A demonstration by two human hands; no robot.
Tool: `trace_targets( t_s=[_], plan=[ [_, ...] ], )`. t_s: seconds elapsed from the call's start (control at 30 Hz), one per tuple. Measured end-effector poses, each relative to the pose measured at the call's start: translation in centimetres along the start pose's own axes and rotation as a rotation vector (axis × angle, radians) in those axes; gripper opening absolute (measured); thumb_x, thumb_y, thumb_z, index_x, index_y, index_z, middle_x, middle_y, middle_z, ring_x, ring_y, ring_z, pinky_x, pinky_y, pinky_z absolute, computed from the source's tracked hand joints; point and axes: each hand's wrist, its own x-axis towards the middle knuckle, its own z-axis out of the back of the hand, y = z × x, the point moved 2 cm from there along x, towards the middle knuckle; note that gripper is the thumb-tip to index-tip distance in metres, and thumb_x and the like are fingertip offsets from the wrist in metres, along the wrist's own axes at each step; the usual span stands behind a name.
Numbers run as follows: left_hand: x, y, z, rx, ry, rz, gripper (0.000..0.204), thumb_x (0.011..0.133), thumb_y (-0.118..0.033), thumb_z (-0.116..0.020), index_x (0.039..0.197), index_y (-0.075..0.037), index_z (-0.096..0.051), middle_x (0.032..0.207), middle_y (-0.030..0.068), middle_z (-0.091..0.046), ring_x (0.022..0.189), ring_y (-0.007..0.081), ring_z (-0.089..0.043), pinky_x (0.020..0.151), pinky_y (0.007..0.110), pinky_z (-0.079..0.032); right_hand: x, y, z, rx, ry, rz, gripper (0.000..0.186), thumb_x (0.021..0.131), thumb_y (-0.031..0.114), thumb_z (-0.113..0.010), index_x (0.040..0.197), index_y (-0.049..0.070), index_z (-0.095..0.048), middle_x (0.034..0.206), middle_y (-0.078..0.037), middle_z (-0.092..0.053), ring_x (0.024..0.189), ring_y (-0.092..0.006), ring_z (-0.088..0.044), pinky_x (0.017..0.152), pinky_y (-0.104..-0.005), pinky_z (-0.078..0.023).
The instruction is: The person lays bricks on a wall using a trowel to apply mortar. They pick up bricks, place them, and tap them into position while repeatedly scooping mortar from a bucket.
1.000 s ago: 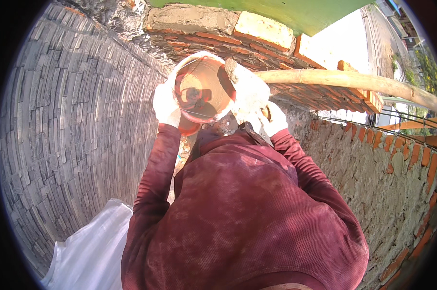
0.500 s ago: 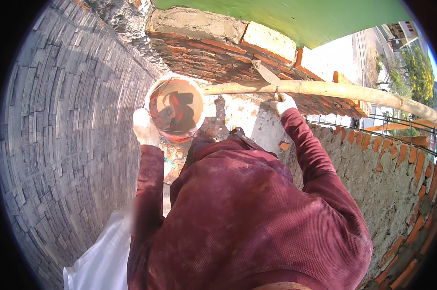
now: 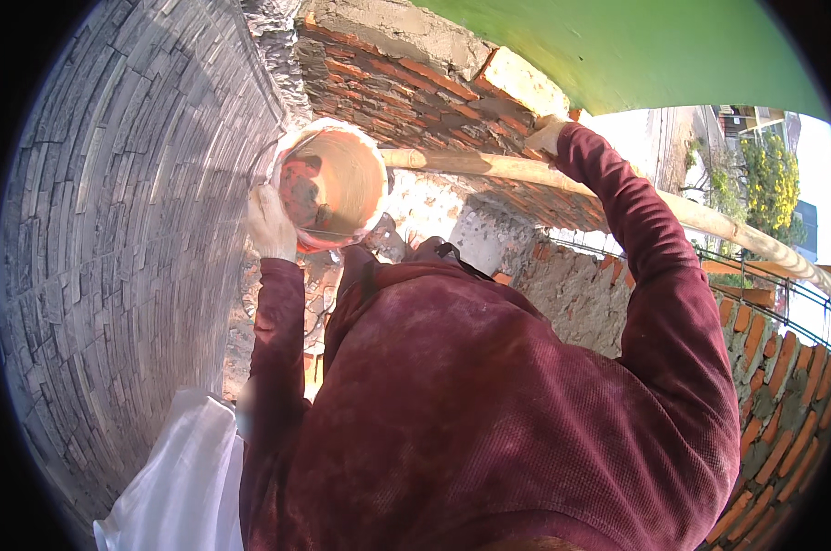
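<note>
My left hand (image 3: 272,225), in a pale dusty glove, grips the near-left side of a round bucket (image 3: 353,184). The bucket tilts so that its inside faces me, with pale smears on the wall and a darker reddish patch within. My right hand (image 3: 546,138), also gloved, is closed at the top of the brick wall (image 3: 415,96), close to a pale-topped brick (image 3: 526,81). The trowel it held a moment earlier is hidden behind the hand now. Just below that hand runs a bamboo pole (image 3: 489,165), reaching from the bucket's side to the far right.
Grey stone-clad wall (image 3: 149,230) rises close on my left, with a white sheet (image 3: 181,477) at its foot. A green surface (image 3: 617,55) overhangs the far side. On the right stands a rough brick wall (image 3: 764,413) with steel bars (image 3: 755,312) beside it. Rubble (image 3: 319,294) lies on the ground.
My right hand has moved up and away from me, from below the pole to the wall top, and the trowel blade has gone from sight. My left hand stays on the bucket.
</note>
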Motion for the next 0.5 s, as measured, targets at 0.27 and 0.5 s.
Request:
trace_targets(
  t_s=[0.27, 0.5],
  plan=[
    [-0.8, 0.0, 0.7, -0.01, -0.034, 0.011, 0.041, 0.107, -0.036, -0.044, 0.102, 0.002, -0.06, 0.084, 0.0126, -0.058, 0.079, 0.023, -0.055, 0.075, 0.039, -0.046, -6.5, -0.1, 1.6, 0.146, -0.124, 0.41, 0.022, 0.086, 0.021, -0.068, 0.099, 0.003, -0.068, 0.06, -0.004, -0.056, 0.048, -0.0152, -0.054, 0.042, -0.0335, -0.046],
    [-0.5, 0.0, 0.0, 0.029, -0.011, -0.022, 0.042, 0.107, -0.037, -0.046, 0.105, 0.002, -0.062, 0.088, 0.0124, -0.062, 0.083, 0.0214, -0.058, 0.078, 0.038, -0.047, -7.5, -3.2, -0.7, -0.114, -0.199, 0.377, 0.035, 0.089, 0.029, -0.063, 0.112, 0.003, -0.068, 0.072, -0.005, -0.061, 0.049, -0.0139, -0.057, 0.043, -0.0322, -0.046]
  ],
)
